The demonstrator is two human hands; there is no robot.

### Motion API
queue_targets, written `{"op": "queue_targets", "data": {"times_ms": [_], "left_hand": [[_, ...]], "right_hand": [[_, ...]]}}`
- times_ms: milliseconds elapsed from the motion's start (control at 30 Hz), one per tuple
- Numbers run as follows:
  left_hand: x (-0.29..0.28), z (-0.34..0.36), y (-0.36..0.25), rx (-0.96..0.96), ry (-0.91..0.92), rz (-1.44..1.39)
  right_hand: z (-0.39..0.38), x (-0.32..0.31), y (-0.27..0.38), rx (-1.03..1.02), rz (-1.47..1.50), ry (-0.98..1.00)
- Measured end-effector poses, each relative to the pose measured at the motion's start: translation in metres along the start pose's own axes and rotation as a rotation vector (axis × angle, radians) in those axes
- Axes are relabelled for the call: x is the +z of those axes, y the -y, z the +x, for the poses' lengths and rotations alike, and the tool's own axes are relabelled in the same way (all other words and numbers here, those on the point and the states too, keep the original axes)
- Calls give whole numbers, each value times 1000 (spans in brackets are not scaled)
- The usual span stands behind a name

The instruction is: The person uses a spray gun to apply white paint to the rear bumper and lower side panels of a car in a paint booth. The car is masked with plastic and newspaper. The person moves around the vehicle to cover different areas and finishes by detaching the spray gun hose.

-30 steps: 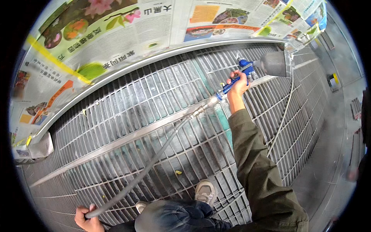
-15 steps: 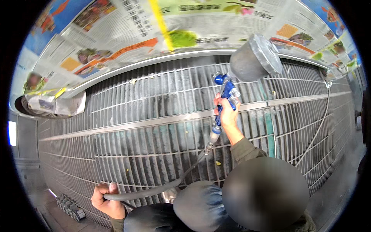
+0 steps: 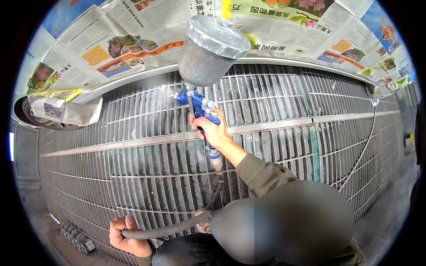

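My right hand is wrapped round the handle of a blue spray gun, holding it out over the slatted floor. On top of the gun sits a large grey paint cup with a silvery lid, tilted slightly. The nozzle points left, close to a long silver-white strip below the newspaper, and a pale haze shows near it. At the lower left, my left hand is closed round a grey air hose. The hose runs from there to the fitting at the bottom of the gun's handle.
Newspaper with yellow tape covers the large body ahead. A dark wheel, partly papered over, stands at the left. Underfoot is a metal floor grating. A thin cable crosses it at the right.
The spray gun in my right hand has swept left along the strip. My left hand, still on the hose, has shifted slightly down, and the hose has followed.
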State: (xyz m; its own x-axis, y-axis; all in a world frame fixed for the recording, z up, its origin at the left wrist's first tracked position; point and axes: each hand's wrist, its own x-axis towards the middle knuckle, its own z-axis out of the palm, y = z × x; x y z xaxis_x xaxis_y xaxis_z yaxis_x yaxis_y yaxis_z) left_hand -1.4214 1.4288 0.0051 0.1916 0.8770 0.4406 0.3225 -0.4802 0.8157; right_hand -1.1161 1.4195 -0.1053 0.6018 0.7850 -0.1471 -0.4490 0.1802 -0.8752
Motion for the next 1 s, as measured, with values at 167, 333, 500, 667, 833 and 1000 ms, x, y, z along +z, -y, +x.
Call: {"op": "queue_targets", "data": {"times_ms": [167,333,500,667,833,1000], "left_hand": [[2,0,-1,1,31,4],[17,-2,-9,-10,37,-10],[29,-7,-10,-1,76,-39],[45,-11,-16,11,102,16],[60,-14,-22,42,148,54],[80,-20,-29,56,174,46]], "right_hand": [[-9,-10,18,-86,-42,-115],[-22,-48,39,-160,29,-209],[-38,-92,66,-224,-12,-312],[-54,-137,96,-278,-23,-381],[-69,-182,123,-332,-30,-439],[-78,-240,143,-365,-35,-510]]}}
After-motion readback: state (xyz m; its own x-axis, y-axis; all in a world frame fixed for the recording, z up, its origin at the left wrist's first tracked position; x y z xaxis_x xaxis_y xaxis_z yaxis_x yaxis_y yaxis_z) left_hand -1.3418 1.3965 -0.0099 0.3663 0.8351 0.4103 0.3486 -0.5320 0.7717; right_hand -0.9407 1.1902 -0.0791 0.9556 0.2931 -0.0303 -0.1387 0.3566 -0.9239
